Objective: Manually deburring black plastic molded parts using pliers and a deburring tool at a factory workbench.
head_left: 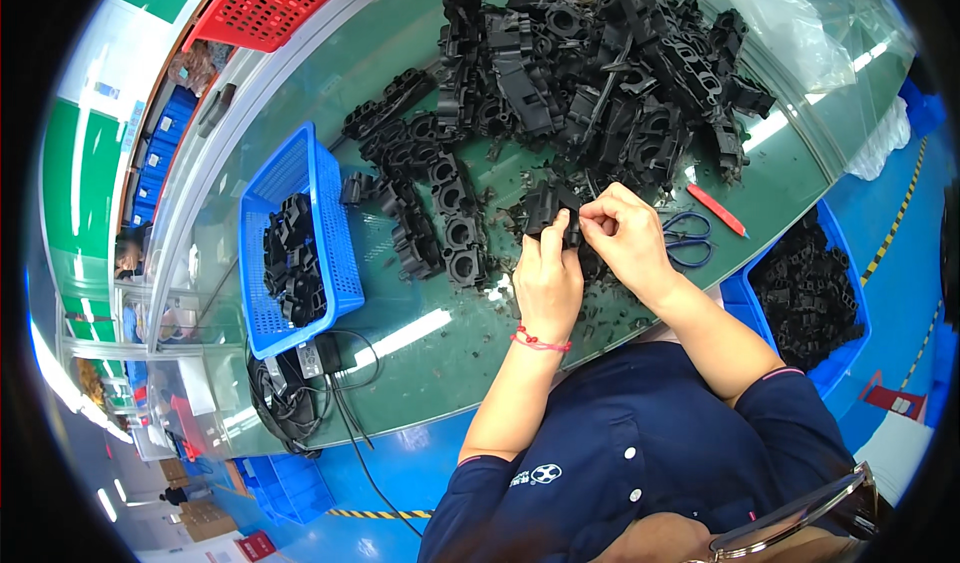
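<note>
A black moulded plastic part [543,203] is held over the green table by my left hand [549,281], its fingers closed on the near side. My right hand [628,241] is pinched at the part's right edge. Whatever lies between those fingertips is hidden or too small to name. Blue-handled scissors [690,251] lie just right of my right hand, with a red pen-shaped tool [717,210] a little beyond them. Dark plastic scraps [598,315] are scattered around and below both hands.
Beyond my hands rises a large heap of black plastic parts [600,73]. A blue basket [345,263] holding parts stands on the left, near a bundle of black cables [280,395]. At the right, below table height, is a blue bin [740,298] of black pieces. The green tabletop [410,363] ends before my body.
</note>
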Action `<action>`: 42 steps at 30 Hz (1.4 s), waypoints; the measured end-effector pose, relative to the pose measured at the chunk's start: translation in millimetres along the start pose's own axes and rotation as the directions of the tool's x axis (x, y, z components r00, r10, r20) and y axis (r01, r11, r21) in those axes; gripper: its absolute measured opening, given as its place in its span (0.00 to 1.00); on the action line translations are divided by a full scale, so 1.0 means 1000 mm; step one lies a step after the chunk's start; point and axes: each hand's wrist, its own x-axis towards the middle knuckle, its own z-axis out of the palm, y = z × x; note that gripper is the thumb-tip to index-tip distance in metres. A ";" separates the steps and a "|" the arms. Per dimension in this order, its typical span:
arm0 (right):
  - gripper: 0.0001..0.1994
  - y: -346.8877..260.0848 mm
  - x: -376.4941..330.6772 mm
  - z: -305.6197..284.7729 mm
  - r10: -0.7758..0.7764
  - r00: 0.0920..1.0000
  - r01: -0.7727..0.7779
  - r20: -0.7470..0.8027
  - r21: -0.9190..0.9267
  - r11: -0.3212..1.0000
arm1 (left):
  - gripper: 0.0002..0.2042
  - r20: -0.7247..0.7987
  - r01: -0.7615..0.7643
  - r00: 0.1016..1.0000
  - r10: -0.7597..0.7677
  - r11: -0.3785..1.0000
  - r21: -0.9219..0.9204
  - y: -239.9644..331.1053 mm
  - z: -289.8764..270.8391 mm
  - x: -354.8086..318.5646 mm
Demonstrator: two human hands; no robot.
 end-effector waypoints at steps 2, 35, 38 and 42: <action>0.05 0.000 0.001 0.000 -0.008 1.000 0.008 0.005 0.008 1.000 | 0.18 -0.009 0.000 1.000 0.000 1.000 -0.008 0.000 0.000 0.001; 0.07 0.001 0.008 -0.053 0.006 0.913 -0.137 0.408 0.293 0.946 | 0.23 0.571 0.596 0.796 -0.199 0.092 -0.798 -0.012 -0.014 -0.003; 0.05 -0.002 0.009 -0.054 -0.126 0.926 0.160 0.356 -0.068 0.985 | 0.22 0.525 0.576 0.813 -0.251 0.226 -0.786 -0.008 -0.012 -0.004; 0.04 -0.020 0.008 -0.045 -0.271 0.933 0.313 0.237 -0.163 0.936 | 0.21 0.485 0.559 0.826 -0.287 0.311 -0.769 -0.011 -0.005 -0.009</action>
